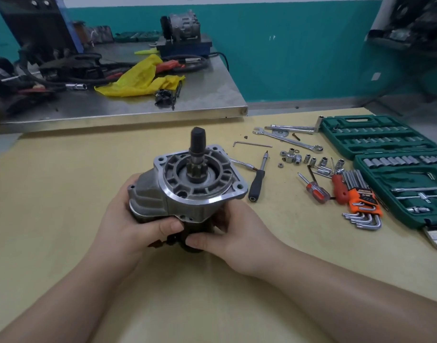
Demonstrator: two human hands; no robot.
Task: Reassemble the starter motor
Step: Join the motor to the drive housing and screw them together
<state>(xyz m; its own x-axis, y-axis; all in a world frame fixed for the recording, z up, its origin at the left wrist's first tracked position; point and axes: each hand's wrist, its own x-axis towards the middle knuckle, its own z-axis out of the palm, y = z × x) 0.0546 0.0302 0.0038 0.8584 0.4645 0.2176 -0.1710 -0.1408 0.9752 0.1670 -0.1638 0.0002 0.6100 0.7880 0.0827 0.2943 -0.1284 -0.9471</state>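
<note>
Yellow table (64, 169) with socket case (385, 144), screwdrivers (258, 179), wrench (286, 139).

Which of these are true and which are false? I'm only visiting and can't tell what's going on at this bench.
1. Both hands hold the starter motor. True: the left hand and the right hand grip its lower body.
2. The pinion shaft points down at the table. False: it points up.
3. The green socket set case is closed. False: it lies open, with sockets showing.
4. An orange holder of hex keys lies to the right of the motor. True.
5. The black-handled screwdriver is in the right hand. False: it lies on the table.
</note>
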